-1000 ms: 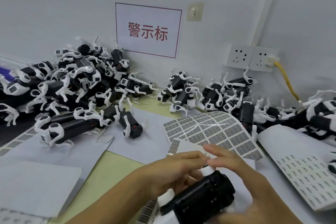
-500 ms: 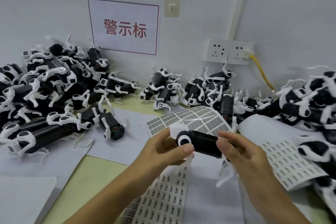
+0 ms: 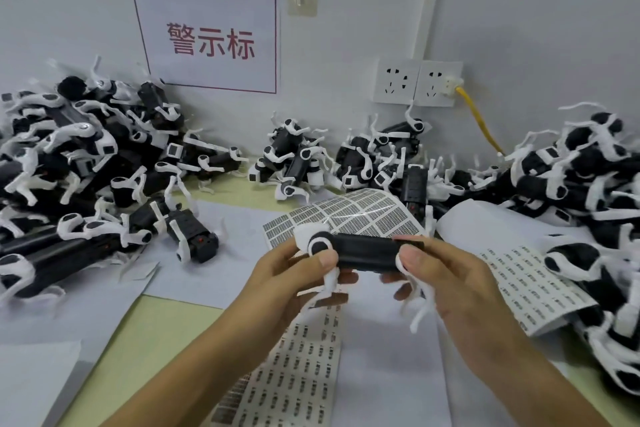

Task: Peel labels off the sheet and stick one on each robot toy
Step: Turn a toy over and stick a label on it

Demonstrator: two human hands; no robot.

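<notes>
Black-and-white robot toy (image 3: 363, 251) held level above the near worktop (image 3: 145, 329), left hand (image 3: 294, 282) and right hand (image 3: 446, 282) fingers clamped on its ends; label sheet (image 3: 294, 378) flat just below.

Both hands (image 3: 374, 274) raised, fingers curled

The robot toy (image 3: 363, 251) had a matt black plastic body with smooth white plastic legs, as did the heaped toys (image 3: 79, 163). The curled label sheet (image 3: 360, 215) showed a glossy sheen, probably coated paper; the flat backing sheets (image 3: 388, 350) looked matt paper. The bench (image 3: 145, 329) was smooth pale green, and the wall sign (image 3: 207, 38) plain paper.
</notes>
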